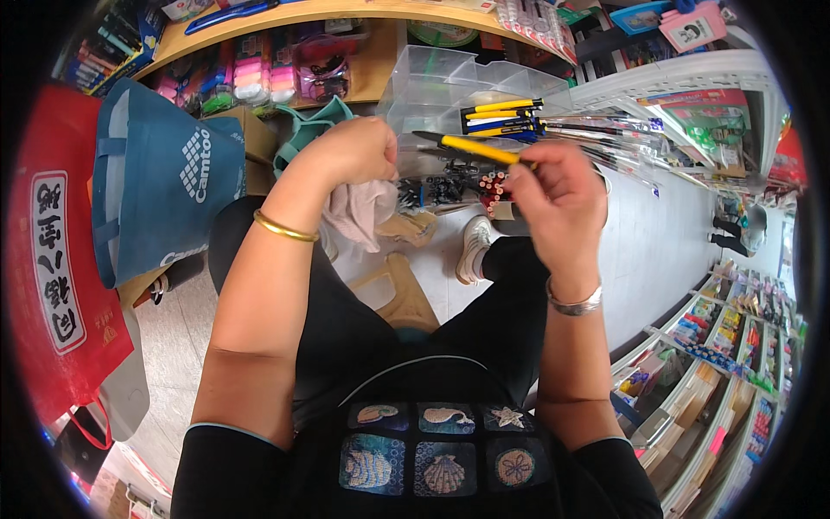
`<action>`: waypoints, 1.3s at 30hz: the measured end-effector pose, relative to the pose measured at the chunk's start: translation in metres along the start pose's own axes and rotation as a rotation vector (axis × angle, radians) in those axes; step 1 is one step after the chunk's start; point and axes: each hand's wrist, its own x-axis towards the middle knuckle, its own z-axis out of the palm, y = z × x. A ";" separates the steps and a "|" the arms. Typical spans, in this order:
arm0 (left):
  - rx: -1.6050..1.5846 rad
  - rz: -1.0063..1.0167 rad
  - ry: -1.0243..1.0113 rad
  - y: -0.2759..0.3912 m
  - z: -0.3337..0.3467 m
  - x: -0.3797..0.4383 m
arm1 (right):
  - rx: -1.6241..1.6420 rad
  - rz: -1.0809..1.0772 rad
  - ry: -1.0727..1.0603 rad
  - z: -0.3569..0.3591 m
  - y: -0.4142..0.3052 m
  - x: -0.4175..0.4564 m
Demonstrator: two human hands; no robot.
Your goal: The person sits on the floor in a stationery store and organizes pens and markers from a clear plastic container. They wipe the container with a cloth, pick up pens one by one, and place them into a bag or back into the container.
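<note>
My left hand point(355, 152) grips a crumpled pale pink cloth point(364, 211), which hangs below the fingers. Between the thumb and fingers of my right hand point(561, 194) is a yellow pen point(480, 149) with a black end, held nearly level and pointing left. Beyond both hands stands a clear plastic compartment organizer point(434, 84). Yellow pens point(502, 107), with blue and white ones among them, lie in its right part. Under the held pen are black pens point(447, 185), partly hidden, and a bundle of red pens point(494, 185) seen end-on.
A blue tote bag point(172, 175) and a red bag point(71, 259) stand at the left. A wooden shelf point(363, 10) with packaged goods runs across the far side. Stocked store shelves point(707, 337) line the right, with a person point(746, 230) standing in the aisle. A beige plastic stool point(402, 295) is between my legs.
</note>
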 end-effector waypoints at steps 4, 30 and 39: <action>0.052 0.062 0.013 -0.002 0.014 0.000 | -0.310 -0.183 -0.009 0.012 0.015 -0.023; -0.010 0.188 -0.068 0.060 0.062 0.042 | -0.110 -0.255 0.226 -0.046 -0.007 0.010; 0.033 0.162 -0.088 0.043 0.053 0.030 | -0.272 -0.318 -0.016 0.014 -0.005 0.056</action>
